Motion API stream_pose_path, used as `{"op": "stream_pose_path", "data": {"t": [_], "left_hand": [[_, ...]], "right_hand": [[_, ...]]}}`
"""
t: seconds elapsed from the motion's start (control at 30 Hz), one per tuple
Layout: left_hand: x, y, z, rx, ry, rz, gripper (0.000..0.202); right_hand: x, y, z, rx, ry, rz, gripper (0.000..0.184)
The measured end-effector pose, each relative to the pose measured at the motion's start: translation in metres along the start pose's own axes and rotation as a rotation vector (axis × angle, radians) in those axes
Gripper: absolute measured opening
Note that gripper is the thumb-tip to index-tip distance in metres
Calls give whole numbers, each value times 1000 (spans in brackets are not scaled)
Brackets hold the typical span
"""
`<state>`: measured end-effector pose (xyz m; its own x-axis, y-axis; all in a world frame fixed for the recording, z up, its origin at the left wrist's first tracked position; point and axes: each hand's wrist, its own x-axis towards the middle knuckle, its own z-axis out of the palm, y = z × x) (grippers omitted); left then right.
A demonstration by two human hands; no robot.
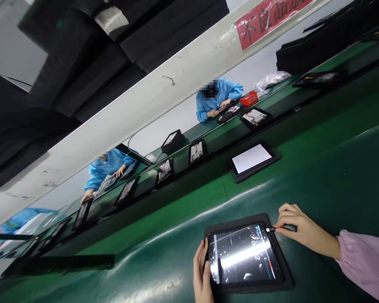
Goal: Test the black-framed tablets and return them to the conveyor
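A tablet with a lit, glare-streaked screen lies in a black foam tray on the green work surface. My left hand grips its left edge, the thumb on the near side and the fingers along the rim. On the right, my right hand pinches a small cable plug with a pale metal tip. The tip meets the tablet's upper right edge; whether it sits inside the port I cannot tell. A short dark loop of cable shows under my right fingers.
Another tablet with a white screen lies in a foam tray farther back. Beyond it, a line carries several opened tablets. Co-workers in blue smocks work behind. A white beam with a red sign crosses overhead.
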<state>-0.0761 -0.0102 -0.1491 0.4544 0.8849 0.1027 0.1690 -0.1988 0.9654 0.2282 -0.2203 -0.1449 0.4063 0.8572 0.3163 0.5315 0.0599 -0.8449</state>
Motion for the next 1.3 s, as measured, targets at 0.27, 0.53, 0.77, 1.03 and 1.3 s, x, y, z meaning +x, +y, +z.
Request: {"op": "stream_pose_path", "data": {"t": [0.27,0.53,0.77,1.03,1.3], "left_hand": [[2,-4,-2,-18,2,-16,61],[2,-3,-5,-10,-23,-22,62],[1,0,-4,-18,-9,-40,59],[0,5,2,-17,29,-1,53],[0,7,1,-20,6,2,52]], "right_hand": [[-3,1,2,-7,23,36,54],[0,0,0,1,-6,49,47],[0,-1,1,-10,17,30,45],[2,-4,-2,15,-10,12,48],[4,-8,-5,34,-26,-22,45]]}}
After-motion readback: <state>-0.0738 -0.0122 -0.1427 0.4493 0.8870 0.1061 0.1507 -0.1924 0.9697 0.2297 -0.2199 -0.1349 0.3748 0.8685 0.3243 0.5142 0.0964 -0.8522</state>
